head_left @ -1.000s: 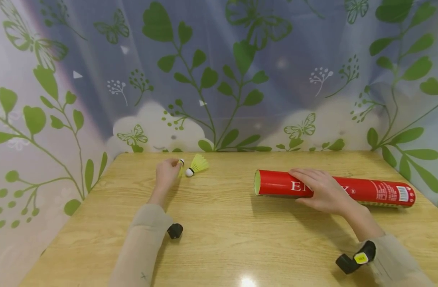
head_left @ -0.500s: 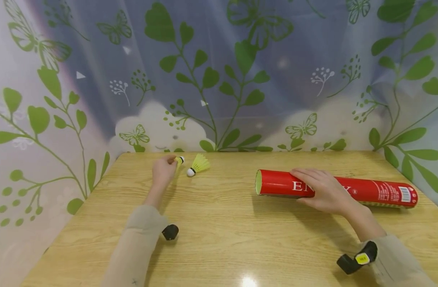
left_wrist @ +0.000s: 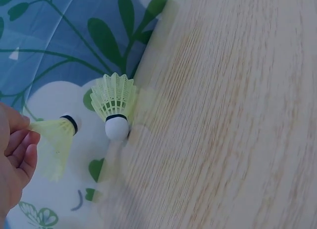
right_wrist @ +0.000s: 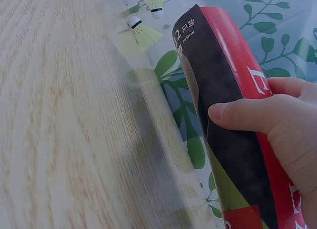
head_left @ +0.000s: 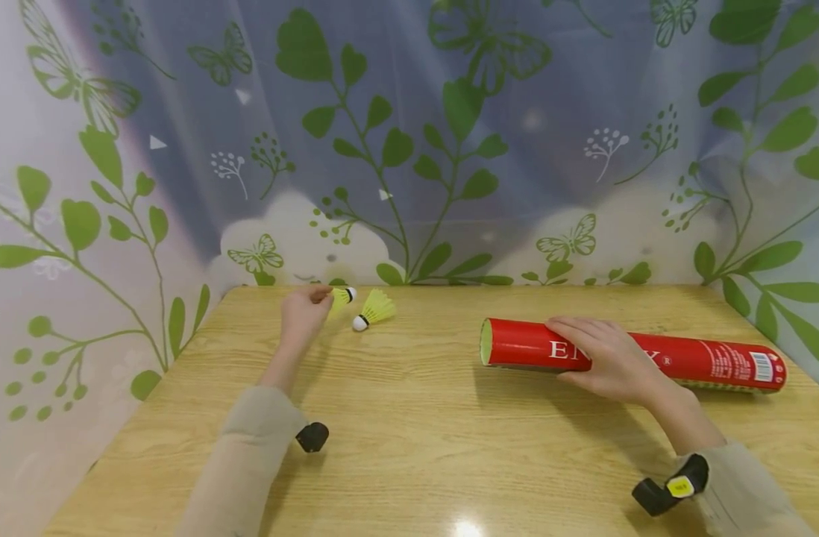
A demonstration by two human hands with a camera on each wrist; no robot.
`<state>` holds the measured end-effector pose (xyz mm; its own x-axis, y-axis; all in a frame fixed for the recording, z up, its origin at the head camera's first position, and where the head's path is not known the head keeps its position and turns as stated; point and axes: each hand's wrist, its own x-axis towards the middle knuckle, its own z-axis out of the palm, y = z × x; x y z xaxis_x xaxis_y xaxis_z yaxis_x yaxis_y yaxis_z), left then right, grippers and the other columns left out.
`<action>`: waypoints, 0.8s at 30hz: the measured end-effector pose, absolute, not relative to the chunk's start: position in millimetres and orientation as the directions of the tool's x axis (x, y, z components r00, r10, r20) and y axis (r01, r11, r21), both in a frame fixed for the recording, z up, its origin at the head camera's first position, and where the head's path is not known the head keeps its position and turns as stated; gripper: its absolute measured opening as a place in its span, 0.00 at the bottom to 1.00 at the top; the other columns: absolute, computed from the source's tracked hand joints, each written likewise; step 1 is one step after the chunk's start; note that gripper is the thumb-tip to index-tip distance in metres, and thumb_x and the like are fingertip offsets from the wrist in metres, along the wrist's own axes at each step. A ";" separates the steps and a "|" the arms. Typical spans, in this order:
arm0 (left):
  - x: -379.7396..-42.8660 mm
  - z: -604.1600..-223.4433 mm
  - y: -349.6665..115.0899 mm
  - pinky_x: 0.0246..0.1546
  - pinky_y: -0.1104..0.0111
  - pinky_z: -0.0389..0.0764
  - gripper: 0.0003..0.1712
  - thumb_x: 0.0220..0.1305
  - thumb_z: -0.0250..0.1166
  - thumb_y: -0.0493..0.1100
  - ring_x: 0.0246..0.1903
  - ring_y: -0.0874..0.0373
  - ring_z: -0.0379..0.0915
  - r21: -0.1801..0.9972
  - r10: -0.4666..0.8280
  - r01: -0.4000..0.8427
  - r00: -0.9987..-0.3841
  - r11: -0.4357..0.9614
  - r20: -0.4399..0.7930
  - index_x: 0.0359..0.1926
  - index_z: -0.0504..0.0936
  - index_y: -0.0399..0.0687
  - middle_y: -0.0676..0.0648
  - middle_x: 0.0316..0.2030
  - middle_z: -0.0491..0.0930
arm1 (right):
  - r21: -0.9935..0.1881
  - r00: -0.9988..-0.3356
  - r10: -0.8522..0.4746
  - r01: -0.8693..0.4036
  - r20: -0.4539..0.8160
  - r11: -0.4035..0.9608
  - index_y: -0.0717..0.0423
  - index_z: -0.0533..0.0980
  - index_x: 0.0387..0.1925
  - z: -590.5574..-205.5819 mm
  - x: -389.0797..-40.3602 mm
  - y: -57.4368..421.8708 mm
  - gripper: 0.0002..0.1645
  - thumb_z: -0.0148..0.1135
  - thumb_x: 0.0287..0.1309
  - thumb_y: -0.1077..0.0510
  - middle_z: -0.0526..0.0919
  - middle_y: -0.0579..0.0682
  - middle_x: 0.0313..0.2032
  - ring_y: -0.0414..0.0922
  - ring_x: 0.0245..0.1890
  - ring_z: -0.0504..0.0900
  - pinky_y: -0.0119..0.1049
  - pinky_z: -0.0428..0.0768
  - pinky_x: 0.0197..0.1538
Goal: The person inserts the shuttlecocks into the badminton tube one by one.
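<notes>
My left hand [head_left: 302, 319] pinches a yellow shuttlecock [head_left: 342, 297] by the edge of its skirt. In the left wrist view the held shuttlecock [left_wrist: 55, 140] has its white cork toward the right, with the fingers covering part of the skirt. A second yellow shuttlecock [head_left: 377, 306] lies on its side on the table just right of it, cork toward me. Over on the right, my right hand [head_left: 614, 363] grips a long red shuttlecock tube [head_left: 522, 344] around its middle. The tube's left end faces the shuttlecocks and shows a pale green inside. In the right wrist view the thumb [right_wrist: 237, 113] presses the tube's black side.
A light wooden table [head_left: 409, 440] spreads beneath both hands. Behind it and along both sides hangs a curtain [head_left: 409, 149] printed with green leaves and butterflies, meeting the table's back edge close behind the shuttlecocks.
My left hand has shifted slightly left, and the pinched shuttlecock has turned so its cork points right and more of its skirt shows. The right hand keeps its grip on the tube.
</notes>
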<state>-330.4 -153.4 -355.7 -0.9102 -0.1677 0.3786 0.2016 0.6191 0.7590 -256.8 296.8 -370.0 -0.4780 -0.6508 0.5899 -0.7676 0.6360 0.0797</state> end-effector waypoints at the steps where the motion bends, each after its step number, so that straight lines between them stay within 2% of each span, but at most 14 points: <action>1: -329.7 -355.0 -152.9 0.42 0.58 0.77 0.13 0.61 0.59 0.35 0.43 0.44 0.76 0.753 -0.151 0.209 -0.913 0.624 0.378 0.45 0.81 0.34 0.35 0.42 0.81 | 0.081 -0.476 -0.651 -0.768 0.591 0.635 0.62 0.70 0.57 -369.8 -256.7 296.8 0.50 0.80 0.25 0.57 0.77 0.58 0.52 0.56 0.50 0.74 0.56 0.70 0.48; 7: -324.8 -349.9 -145.2 0.40 0.58 0.77 0.13 0.60 0.60 0.38 0.40 0.45 0.77 0.722 -0.063 0.246 -0.926 0.646 0.371 0.43 0.82 0.35 0.37 0.39 0.82 | 0.083 -0.479 -0.651 -0.766 0.589 0.638 0.62 0.70 0.57 -369.4 -256.1 296.6 0.49 0.80 0.25 0.57 0.77 0.58 0.52 0.55 0.50 0.74 0.55 0.70 0.48; 13: -320.3 -347.2 -134.4 0.42 0.58 0.76 0.14 0.58 0.62 0.39 0.40 0.46 0.77 0.708 0.012 0.259 -0.943 0.657 0.334 0.43 0.81 0.35 0.38 0.38 0.81 | 0.078 -0.490 -0.647 -0.760 0.583 0.646 0.61 0.70 0.57 -370.0 -256.1 297.0 0.49 0.80 0.26 0.56 0.77 0.58 0.52 0.55 0.50 0.74 0.55 0.69 0.48; 24: -314.9 -346.8 -119.1 0.41 0.60 0.78 0.12 0.59 0.63 0.37 0.40 0.48 0.77 0.696 0.141 0.308 -0.947 0.649 0.288 0.44 0.81 0.36 0.40 0.39 0.81 | 0.063 -0.518 -0.641 -0.748 0.567 0.660 0.59 0.69 0.58 -371.4 -257.1 298.2 0.50 0.79 0.27 0.54 0.76 0.57 0.52 0.55 0.51 0.73 0.54 0.68 0.50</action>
<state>-314.9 -119.1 -346.8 -0.9473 0.1409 0.2878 0.3080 0.6490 0.6957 -257.1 298.2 -371.4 -0.5180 -0.6408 0.5667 -0.7483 0.6604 0.0628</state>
